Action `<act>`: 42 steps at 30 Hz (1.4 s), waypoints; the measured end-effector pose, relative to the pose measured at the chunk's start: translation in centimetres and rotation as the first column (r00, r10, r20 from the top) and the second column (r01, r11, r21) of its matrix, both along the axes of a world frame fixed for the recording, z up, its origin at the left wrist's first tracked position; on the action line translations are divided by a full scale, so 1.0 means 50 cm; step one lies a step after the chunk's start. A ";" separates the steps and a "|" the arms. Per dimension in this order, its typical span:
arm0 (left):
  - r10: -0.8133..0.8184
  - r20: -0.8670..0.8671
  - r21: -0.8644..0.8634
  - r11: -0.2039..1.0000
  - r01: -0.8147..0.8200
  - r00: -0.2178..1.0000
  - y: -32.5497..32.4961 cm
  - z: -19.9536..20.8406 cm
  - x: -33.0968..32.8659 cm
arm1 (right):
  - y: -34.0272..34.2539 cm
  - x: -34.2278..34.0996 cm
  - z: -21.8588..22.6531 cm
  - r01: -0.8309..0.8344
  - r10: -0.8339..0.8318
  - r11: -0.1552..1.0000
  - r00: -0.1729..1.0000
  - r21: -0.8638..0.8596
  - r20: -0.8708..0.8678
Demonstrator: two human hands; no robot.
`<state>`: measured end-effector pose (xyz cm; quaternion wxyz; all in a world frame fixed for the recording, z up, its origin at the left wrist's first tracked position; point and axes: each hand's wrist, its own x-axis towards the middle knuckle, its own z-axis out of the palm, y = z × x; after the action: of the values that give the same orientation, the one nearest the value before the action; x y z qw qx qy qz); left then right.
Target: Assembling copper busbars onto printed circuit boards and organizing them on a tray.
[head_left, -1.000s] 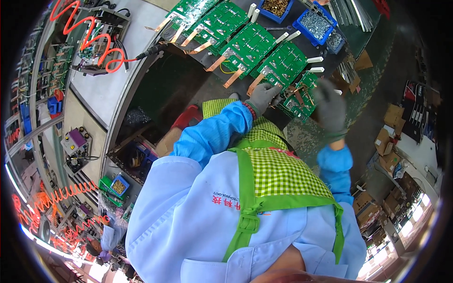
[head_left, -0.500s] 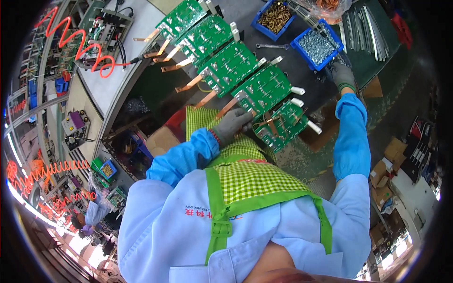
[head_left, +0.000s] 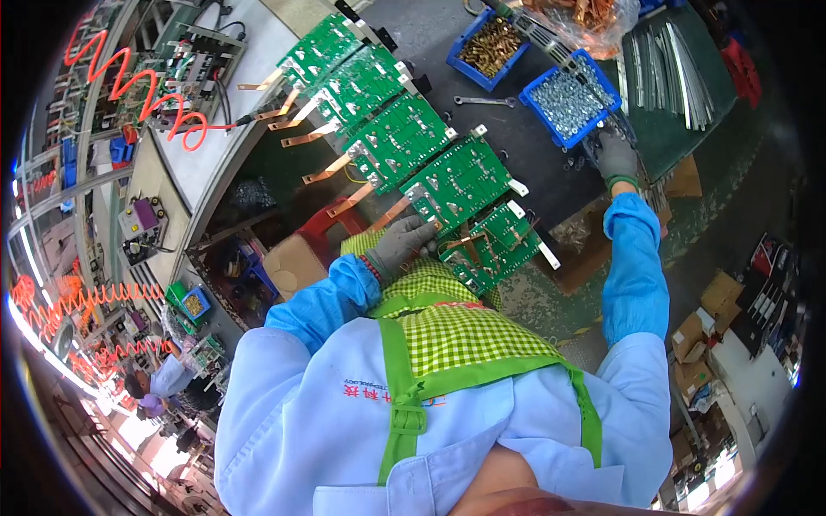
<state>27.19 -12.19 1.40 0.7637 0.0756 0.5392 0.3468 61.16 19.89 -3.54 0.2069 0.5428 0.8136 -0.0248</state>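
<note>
My left hand (head_left: 401, 248), in a grey glove, grips the near left corner of a green circuit board (head_left: 462, 182) beside its copper strip (head_left: 391, 212). My gloved right hand (head_left: 617, 156) is at the near edge of a blue bin of small silver screws or nuts (head_left: 570, 96). Its fingers look bent together, and whatever they hold is too small and dark to make out. Nearest me, the last board of the row (head_left: 496, 248) has loose copper-coloured strips lying on it. Several similar boards with copper strips and white terminals stretch toward the far left.
A second blue bin holds brass fasteners (head_left: 489, 47). Across the bins extends a long grey tool (head_left: 546, 39). A wrench (head_left: 484, 101) lies near them. Metal strips (head_left: 671, 77) are at the far right, below a plastic bag of copper parts (head_left: 594, 19). An orange coiled hose (head_left: 163, 99) hangs left.
Boards and bins appear shifted slightly left in view. My left hand stays at the board corner. My right hand stays by the silver-parts bin, slightly lower in the picture.
</note>
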 end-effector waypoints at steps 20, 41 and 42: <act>0.036 -0.105 0.021 0.999 -0.034 0.994 -0.015 0.014 0.026 | 0.019 -0.111 0.014 -0.245 0.292 0.938 0.940 0.245 -0.177; -0.092 -0.204 0.123 0.985 0.119 0.975 -0.033 -0.033 0.012 | 0.018 -0.160 -0.013 -0.235 0.223 0.962 0.970 0.136 0.098; -0.087 -0.194 0.136 0.984 0.115 0.977 -0.023 -0.001 0.004 | 0.021 -0.160 -0.017 -0.249 0.241 0.951 0.968 0.183 0.067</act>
<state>27.39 -13.32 1.36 0.7189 0.1912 0.5769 0.3374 53.17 20.94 -4.38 0.1733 0.4553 0.8686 0.0906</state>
